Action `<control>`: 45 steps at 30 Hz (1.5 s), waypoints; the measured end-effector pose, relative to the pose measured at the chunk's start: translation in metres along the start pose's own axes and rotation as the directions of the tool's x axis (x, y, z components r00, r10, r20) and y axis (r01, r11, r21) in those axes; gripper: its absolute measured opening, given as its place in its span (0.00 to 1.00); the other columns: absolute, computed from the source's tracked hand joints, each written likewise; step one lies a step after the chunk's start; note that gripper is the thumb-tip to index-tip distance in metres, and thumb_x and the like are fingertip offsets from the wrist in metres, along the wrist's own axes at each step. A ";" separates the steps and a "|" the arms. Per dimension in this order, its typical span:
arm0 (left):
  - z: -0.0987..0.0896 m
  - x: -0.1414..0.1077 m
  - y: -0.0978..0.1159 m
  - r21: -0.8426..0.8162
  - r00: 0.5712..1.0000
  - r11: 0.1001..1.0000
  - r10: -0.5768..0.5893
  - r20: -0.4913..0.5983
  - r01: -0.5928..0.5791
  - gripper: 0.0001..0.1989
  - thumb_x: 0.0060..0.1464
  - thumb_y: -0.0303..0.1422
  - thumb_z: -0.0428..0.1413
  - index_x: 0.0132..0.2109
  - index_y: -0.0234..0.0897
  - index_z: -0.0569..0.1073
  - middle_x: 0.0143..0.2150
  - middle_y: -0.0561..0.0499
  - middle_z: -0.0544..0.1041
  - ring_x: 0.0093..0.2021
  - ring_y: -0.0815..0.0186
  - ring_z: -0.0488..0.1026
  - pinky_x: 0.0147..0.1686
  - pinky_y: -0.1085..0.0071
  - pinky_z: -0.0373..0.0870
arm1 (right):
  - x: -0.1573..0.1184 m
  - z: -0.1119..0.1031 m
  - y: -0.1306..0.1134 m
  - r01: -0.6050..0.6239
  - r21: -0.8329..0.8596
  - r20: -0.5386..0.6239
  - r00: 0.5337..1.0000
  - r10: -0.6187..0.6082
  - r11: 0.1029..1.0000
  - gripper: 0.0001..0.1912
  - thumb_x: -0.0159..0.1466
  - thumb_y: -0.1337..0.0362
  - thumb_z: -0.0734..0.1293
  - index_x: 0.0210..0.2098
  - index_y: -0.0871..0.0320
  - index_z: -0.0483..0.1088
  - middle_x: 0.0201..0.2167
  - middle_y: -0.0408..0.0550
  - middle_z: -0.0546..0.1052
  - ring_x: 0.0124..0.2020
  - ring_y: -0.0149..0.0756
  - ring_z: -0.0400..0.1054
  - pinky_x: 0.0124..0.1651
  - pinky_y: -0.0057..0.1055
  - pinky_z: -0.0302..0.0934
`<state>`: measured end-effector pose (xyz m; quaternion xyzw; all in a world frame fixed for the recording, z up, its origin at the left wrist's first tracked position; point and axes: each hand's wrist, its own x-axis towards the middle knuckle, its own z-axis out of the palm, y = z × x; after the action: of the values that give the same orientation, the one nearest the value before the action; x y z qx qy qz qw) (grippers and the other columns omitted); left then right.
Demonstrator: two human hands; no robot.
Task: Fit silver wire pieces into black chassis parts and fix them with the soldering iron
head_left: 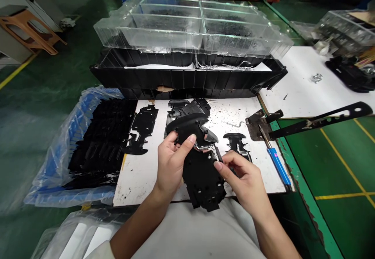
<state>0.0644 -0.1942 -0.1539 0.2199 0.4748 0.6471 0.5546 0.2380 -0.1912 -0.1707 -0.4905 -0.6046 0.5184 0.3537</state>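
Observation:
My left hand (172, 159) grips a black plastic chassis plate (202, 173) near its rounded upper end, thumb on top. The plate is tilted above the work board. A bent metal rod (205, 147) runs across its narrow waist. My right hand (243, 177) is closed in a pinch at the plate's right edge, beside the rod and a narrow dark strip; the fingertips partly hide what lies between them. Behind the held plate is a pile of similar black parts (189, 108). Another chassis plate (143, 124) lies to the left, and a smaller-looking one (236, 142) to the right.
A blue-lined bin (49, 169) full of black plates stands left. At the back, a black tray (175, 79) with metal rods sits below a clear divided tray (164, 36). Right are a blue-handled screwdriver (278, 167), a metal bracket (319, 122) jutting outward, and a loose bent rod (238, 124).

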 end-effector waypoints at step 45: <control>-0.054 0.040 -0.023 0.703 0.989 0.710 -0.131 0.074 0.041 0.08 0.49 0.35 0.64 0.38 0.39 0.80 0.30 0.52 0.74 0.32 0.62 0.72 0.34 0.69 0.69 | 0.023 0.045 0.034 0.073 -0.867 0.256 0.914 0.315 0.493 0.04 0.59 0.74 0.67 0.33 0.61 0.69 0.33 0.57 0.79 0.33 0.47 0.77 0.34 0.32 0.59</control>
<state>0.0209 -0.1785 -0.2075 0.4287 0.6600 0.3789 0.4868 0.1977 -0.1827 -0.2157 -0.5317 -0.8010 0.2558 -0.1019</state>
